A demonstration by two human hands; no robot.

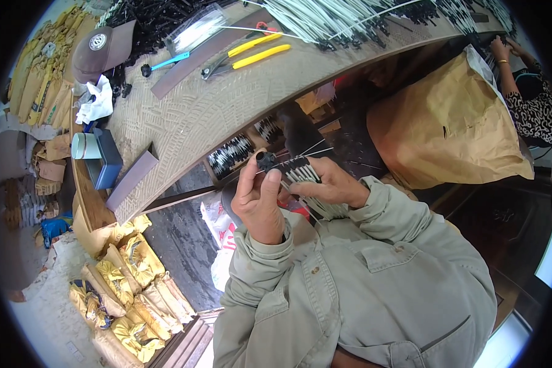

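My left hand (260, 205) is closed, pinching a small black roll (265, 161) with a tan hollow core between thumb and fingers; it resembles a roll of tape. To its right, my right hand (337, 182) grips a bundle of thin white rods (310, 193) with black ends. The roll sits close against the black ends of the bundle, and I cannot tell whether a strip joins them. Both hands are in front of my chest, just off the near edge of the workbench (190, 132). My palm hides part of the bundle.
Yellow-handled pliers (251, 55), a pile of white rods (325, 21), a cap (102, 50) and a blue container (107, 159) are on the bench. Below it are coiled bundles (231, 154). A large brown paper sack (448, 122) stands right, near another person's arm (505, 67). Wrapped packs (129, 276) fill a box lower left.
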